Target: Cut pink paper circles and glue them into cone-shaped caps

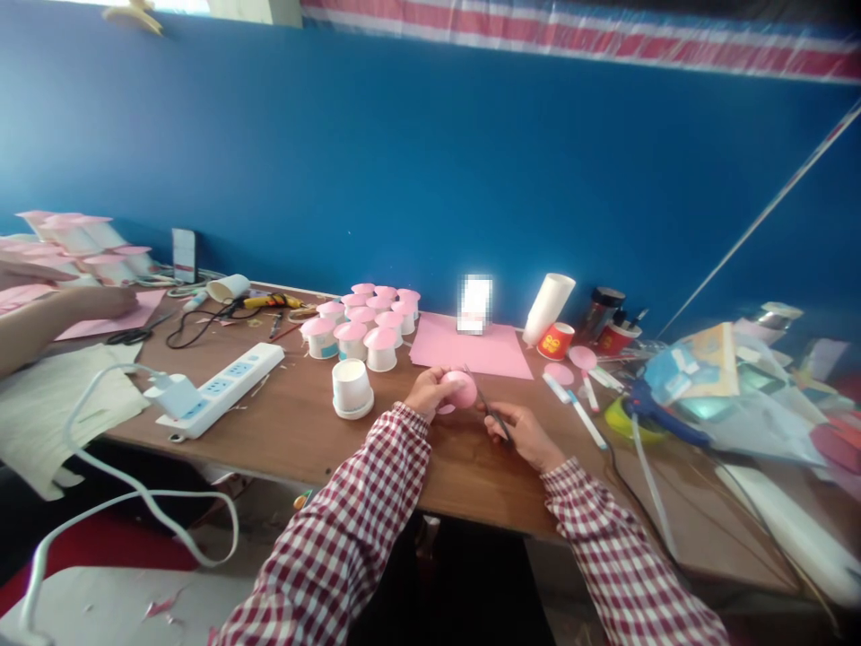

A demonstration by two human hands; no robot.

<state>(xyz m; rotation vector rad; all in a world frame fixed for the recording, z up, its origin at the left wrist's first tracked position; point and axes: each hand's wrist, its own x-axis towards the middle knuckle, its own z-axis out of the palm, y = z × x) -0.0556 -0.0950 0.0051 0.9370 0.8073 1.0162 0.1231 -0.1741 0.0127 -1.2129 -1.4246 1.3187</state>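
My left hand (430, 392) pinches a round pink paper disc (461, 389) above the table's front part. In my right hand (528, 434) are dark-handled scissors (498, 422), whose blades reach up to the disc's right edge. A sliver of pink paper hangs just under the disc. Left of my hands, an upside-down white paper cup (351, 386) stands on the table. Behind it is a group of white cups topped with pink discs (361, 314). A pink paper sheet (471, 345) lies beyond my hands, with a phone, blurred out, upright at its back edge.
At left are a white power strip (225, 386) with a looping cable and a co-worker's hands (100, 301) over pink paper. Red cups (555, 341), markers (585, 420), loose pink discs (558, 373) and plastic bags (726, 386) crowd the right side. A blue wall (430, 161) bounds the table.
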